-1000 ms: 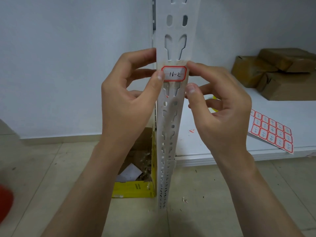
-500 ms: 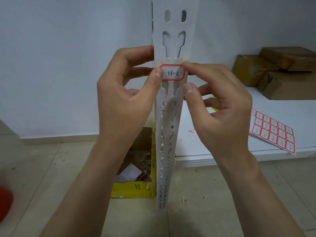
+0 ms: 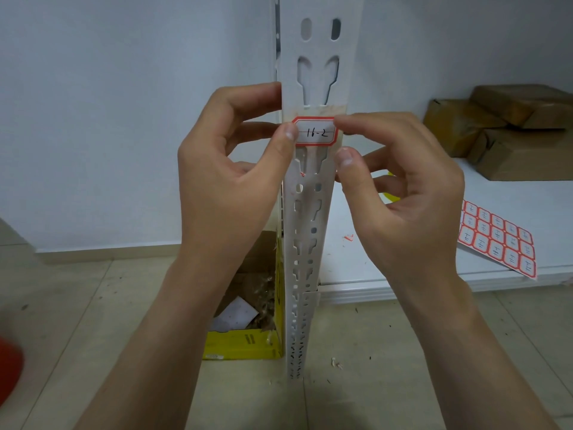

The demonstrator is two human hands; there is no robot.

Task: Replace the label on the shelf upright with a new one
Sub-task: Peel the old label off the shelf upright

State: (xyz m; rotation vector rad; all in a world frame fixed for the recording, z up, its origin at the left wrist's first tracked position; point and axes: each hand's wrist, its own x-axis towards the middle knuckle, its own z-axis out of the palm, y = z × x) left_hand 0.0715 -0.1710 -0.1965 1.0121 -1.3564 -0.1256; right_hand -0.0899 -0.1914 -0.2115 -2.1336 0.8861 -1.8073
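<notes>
Head view: the new label (image 3: 315, 132), marked 11-2, sits on the shelf upright (image 3: 310, 212) over old adhesive residue. My left hand (image 3: 229, 181) thumb presses its left edge; my right hand (image 3: 400, 193) fingers (image 3: 347, 122) press its right edge. I judge only smoothing remains.

1 head-worn view looks forward and down, close on the shelf upright (image 3: 313, 212), the floor (image 3: 93, 305) below.
</notes>
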